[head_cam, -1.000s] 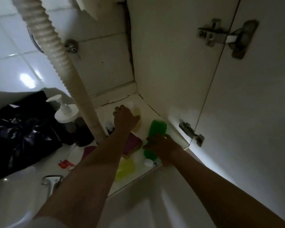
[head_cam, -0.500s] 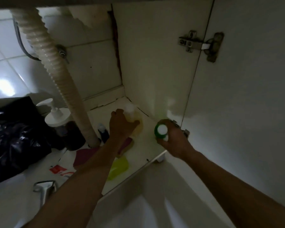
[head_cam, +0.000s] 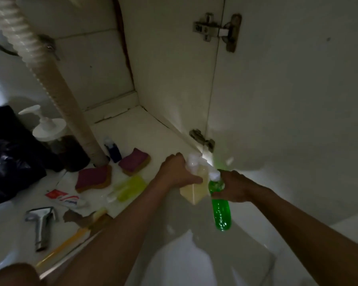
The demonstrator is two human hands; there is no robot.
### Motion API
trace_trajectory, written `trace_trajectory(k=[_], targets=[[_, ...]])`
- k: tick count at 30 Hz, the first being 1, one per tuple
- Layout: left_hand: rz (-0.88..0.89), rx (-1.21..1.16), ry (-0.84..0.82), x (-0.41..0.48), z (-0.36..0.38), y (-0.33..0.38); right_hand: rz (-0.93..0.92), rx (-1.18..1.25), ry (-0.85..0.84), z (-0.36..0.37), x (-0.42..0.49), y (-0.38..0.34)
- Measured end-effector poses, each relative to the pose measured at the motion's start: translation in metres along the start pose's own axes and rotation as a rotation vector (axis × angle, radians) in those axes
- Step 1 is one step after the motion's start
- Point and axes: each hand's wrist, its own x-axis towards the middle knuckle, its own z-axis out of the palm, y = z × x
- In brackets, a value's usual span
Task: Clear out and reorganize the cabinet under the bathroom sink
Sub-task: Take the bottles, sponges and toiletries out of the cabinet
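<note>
Biggest around us is the open cabinet door (head_cam: 287, 100), a flat white panel standing right of and beyond our right hand (head_cam: 234, 188), swung wide, we judge, so that both arms can reach in. The cabinet floor (head_cam: 145, 137), smooth white board cracked along its back edge, runs off to the left of our left hand (head_cam: 178, 174). Far to that hand's left a ribbed, pale drain hose (head_cam: 50, 75) drops to the floor, and further left a crinkled, glossy black bag (head_cam: 8, 153) slumps beside a white pump dispenser (head_cam: 48, 129).

Our left hand wraps the shoulder of a pale yellow bottle (head_cam: 194, 193), an angular translucent plastic one with a white cap, carried over the cabinet's front edge. Our right hand clasps the neck of a green bottle (head_cam: 221, 211), clear ridged plastic letting its body hang down; neck grips suit a quick lift out, one bottle per hand. The two bottles almost touch between the hands.

Left of the left hand lie two sponges (head_cam: 93, 178), magenta over tan foam, with a flat yellow-green bottle (head_cam: 128, 187) near them. Beyond them a small blue bottle (head_cam: 113, 150) stands by the hose. Furthest left are a toothpaste tube (head_cam: 66, 199) and a chromed metal sprayer head (head_cam: 40, 223), all yet to be cleared.
</note>
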Motion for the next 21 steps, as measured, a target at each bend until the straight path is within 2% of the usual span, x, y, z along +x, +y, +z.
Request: trace_trajectory(k=[4,9,14,21], targets=[[-0.098,-0.034,-0.047,-0.004,0.064,-0.026,0.128,0.113,0.035,0.043,0.004,0.040],[-0.193,-0.106,-0.007,0.007,0.125,-0.050,0.128,0.306,0.196,0.072,0.022,0.048],[-0.242,-0.199,0.133,0.026,0.148,-0.063,0.104,0.346,0.243,0.082,0.048,0.045],[-0.273,-0.166,0.114,0.039,0.170,-0.084,0.146,0.308,0.239,0.094,0.066,0.051]])
